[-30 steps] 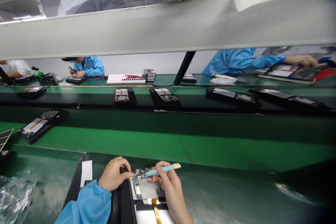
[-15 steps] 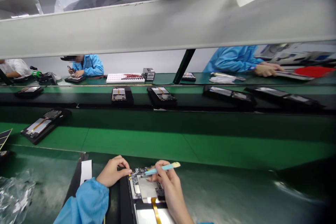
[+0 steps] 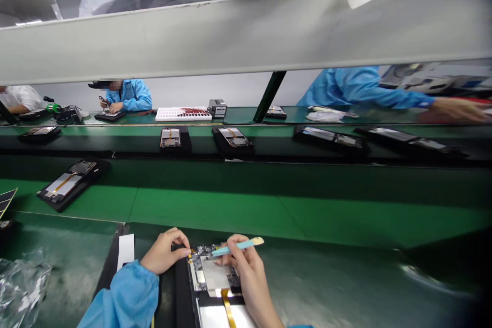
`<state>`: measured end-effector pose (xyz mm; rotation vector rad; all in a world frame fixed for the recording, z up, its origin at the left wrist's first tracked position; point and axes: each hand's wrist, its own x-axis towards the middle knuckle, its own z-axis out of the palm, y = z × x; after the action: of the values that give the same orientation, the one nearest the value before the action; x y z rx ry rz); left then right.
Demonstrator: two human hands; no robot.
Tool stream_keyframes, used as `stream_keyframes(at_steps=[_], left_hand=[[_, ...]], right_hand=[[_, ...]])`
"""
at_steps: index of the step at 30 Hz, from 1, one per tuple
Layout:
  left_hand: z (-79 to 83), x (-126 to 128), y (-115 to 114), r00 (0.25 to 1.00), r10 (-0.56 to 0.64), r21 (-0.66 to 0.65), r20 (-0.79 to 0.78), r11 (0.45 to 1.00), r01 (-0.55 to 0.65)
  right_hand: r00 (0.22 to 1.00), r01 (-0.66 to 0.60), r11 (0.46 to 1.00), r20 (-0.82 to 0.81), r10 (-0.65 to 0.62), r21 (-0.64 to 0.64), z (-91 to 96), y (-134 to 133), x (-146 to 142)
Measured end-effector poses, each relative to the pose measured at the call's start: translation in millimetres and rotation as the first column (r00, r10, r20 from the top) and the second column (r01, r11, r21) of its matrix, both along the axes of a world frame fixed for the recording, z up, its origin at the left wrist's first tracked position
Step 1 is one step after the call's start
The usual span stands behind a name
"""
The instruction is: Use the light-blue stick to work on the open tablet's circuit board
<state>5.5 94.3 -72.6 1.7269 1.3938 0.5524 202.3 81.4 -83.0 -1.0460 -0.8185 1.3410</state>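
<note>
An opened tablet (image 3: 217, 272) lies in front of me, its circuit board and orange ribbon cable (image 3: 228, 308) exposed, with the lower end cut off by the picture's edge. My left hand (image 3: 166, 251) is closed in a pinch at the board's upper left corner; what sits between thumb and fingertip is too small to make out. In my right hand (image 3: 248, 271) are light blue tweezers (image 3: 234, 247), slanted over the top of the board. Their tips point down-left at the board, and I cannot tell whether they touch it. The right hand's lower fingers lie over the tablet's right side.
Opened tablets on black pads ride two belts; one tablet (image 3: 65, 184) is on the near green belt (image 3: 207, 205). Crumpled clear plastic (image 3: 23, 284) and a white strip (image 3: 125, 250) lie to the left. A grey shelf beam (image 3: 230, 36) crosses above. Co-workers sit opposite.
Tablets on the far belt have shifted slightly left, while the near-belt tablet has slid right. The right-hand co-worker's arm has stretched out to the right. My hands and the tweezers have barely moved.
</note>
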Motion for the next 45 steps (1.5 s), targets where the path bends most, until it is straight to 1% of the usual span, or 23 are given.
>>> stream_keyframes(at_steps=[4, 8, 13, 16, 20, 24, 27, 32, 35, 40, 45], left_hand=[[2.3, 3.0, -3.4, 0.999, 0.018, 0.021, -0.032, 1.000, -0.017], [4.8, 2.7, -4.2, 0.999, 0.012, 0.010, -0.049, 1.000, -0.012], [5.4, 0.5, -1.7, 0.999, 0.005, -0.002, -0.035, 1.000, -0.005], [4.2, 1.4, -0.8, 0.999, 0.027, 0.004, -0.027, 1.000, -0.026], [5.2, 4.9, -2.0, 0.998, 0.063, 0.031, -0.016, 0.998, -0.063], [6.7, 7.5, -4.0, 0.998, 0.061, 0.060, -0.003, 0.996, -0.061], [2.8, 6.7, -2.4, 0.999, 0.054, 0.053, 0.008, 0.997, -0.054], [-7.6, 0.9, 4.2, 0.999, 0.033, -0.001, 0.011, 0.999, -0.033], [-9.1, -1.7, 6.0, 1.000, 0.020, -0.011, 0.006, 1.000, -0.020], [-3.9, -0.9, 3.8, 1.000, 0.015, -0.009, 0.004, 1.000, -0.015], [6.8, 6.0, -2.0, 0.998, 0.063, 0.038, -0.014, 0.997, -0.062]], right_hand=[[1.000, 0.007, 1.000, 0.001, -0.007, -0.002, -0.3, 0.4, -0.1], [1.000, 0.006, 1.000, -0.003, -0.006, -0.004, -0.4, 0.1, -0.7], [1.000, 0.010, 1.000, -0.011, -0.010, -0.003, 0.4, -0.1, -1.0], [1.000, 0.008, 1.000, -0.012, -0.008, -0.001, 0.2, -0.1, -0.8], [1.000, 0.007, 1.000, -0.014, -0.007, 0.000, -0.6, -0.2, -0.5], [1.000, 0.005, 1.000, -0.011, -0.005, 0.000, -0.9, -0.1, -0.3], [1.000, 0.009, 1.000, -0.009, -0.009, -0.002, -0.4, 0.1, -0.2], [1.000, 0.016, 1.000, -0.009, -0.016, -0.009, 1.7, -0.3, 0.0], [1.000, 0.022, 1.000, -0.011, -0.022, -0.012, 2.4, -0.6, 0.1], [1.000, 0.017, 1.000, -0.013, -0.017, -0.012, 3.0, -1.0, -1.0], [1.000, 0.011, 1.000, -0.007, -0.011, -0.005, 3.5, -1.2, -1.6]])
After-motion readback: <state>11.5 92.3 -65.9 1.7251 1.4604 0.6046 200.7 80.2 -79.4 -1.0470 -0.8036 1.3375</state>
